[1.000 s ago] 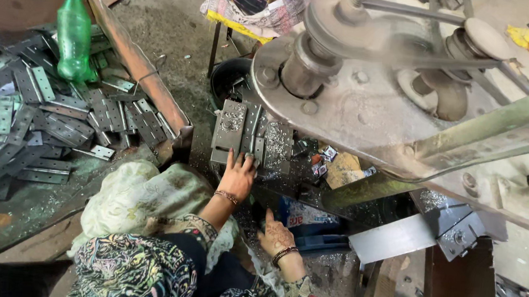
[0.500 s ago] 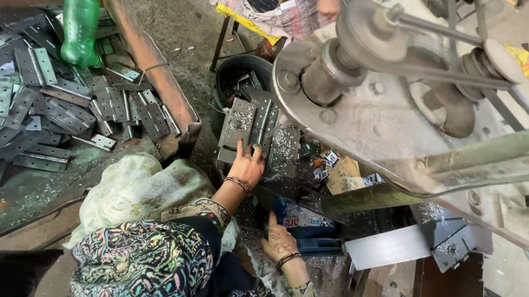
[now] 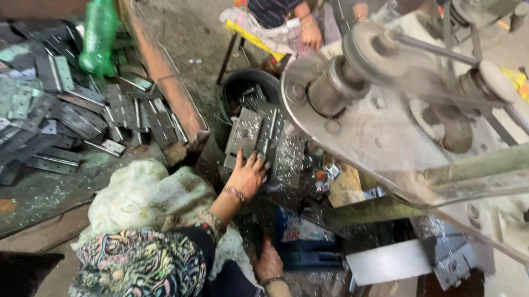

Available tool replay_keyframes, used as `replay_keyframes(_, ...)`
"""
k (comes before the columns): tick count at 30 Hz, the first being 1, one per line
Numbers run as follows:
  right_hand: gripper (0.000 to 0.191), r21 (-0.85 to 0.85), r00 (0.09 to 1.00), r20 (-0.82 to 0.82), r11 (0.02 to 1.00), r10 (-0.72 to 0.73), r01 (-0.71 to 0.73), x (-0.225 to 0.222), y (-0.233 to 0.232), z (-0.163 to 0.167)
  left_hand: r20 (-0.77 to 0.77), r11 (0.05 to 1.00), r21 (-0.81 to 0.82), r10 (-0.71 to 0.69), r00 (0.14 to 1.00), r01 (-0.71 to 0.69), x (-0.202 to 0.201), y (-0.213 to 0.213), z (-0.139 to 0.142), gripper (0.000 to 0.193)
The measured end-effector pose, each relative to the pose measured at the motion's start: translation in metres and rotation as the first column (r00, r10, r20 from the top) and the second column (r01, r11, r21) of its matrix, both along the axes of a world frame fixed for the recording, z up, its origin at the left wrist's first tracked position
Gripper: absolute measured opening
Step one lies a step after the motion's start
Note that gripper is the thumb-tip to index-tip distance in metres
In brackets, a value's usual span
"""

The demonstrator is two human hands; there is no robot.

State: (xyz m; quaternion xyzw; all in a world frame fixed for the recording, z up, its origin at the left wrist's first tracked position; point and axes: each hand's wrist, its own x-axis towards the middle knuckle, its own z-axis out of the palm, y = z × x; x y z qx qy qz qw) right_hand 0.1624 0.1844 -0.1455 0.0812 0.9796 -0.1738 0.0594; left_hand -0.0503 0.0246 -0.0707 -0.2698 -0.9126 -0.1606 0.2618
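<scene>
One green bottle (image 3: pixel 100 25) stands among dozens of flat grey hinge plates (image 3: pixel 59 113), heaped on a dirty bench well left of the flywheel (image 3: pixel 368 112). Left of the flywheel's rim, the left hand (image 3: pixel 248 175) lies flat, fingers spread, on a short stack of plates (image 3: pixel 263 143). One black tub (image 3: pixel 247 87) behind that stack holds more plates. Below the flywheel, the right hand (image 3: pixel 268 265) rests low near a blue box (image 3: pixel 304 243); its grip cannot be made out. The floor is gritty concrete.
</scene>
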Motion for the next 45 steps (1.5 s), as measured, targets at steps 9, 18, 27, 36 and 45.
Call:
replay_keyframes(9, 0.094, 0.135, 0.948, 0.317, 0.990, -0.006, -0.039, -0.023, 0.025, 0.049, 0.270, 0.954, -0.290, 0.153, 0.951, -0.071, -0.017, 0.001, 0.023, 0.035)
replay_keyframes(18, 0.097, -0.035, 0.995, -0.061, 0.996, 0.079, -0.081, 0.004, -0.001, -0.017, 0.320, 0.943, -0.333, 0.133, 0.938, -0.020, -0.019, -0.009, 0.030, 0.035)
replay_keyframes(27, 0.087, 0.100, 0.949, 0.313, 0.995, -0.047, 0.016, -0.013, 0.020, 0.048, 0.288, 0.914, -0.396, 0.208, 0.935, -0.081, -0.043, 0.001, 0.045, 0.038)
replay_keyframes(36, 0.096, 0.032, 0.980, 0.182, 0.997, -0.080, 0.075, 0.002, -0.009, 0.009, 0.308, 0.931, -0.362, 0.168, 0.936, -0.048, -0.048, 0.000, 0.035, 0.036)
replay_keyframes(45, 0.094, 0.139, 0.925, 0.365, 0.988, -0.108, 0.061, -0.014, 0.005, 0.036, 0.343, 0.919, -0.391, 0.200, 0.918, -0.054, -0.084, 0.017, 0.037, 0.037)
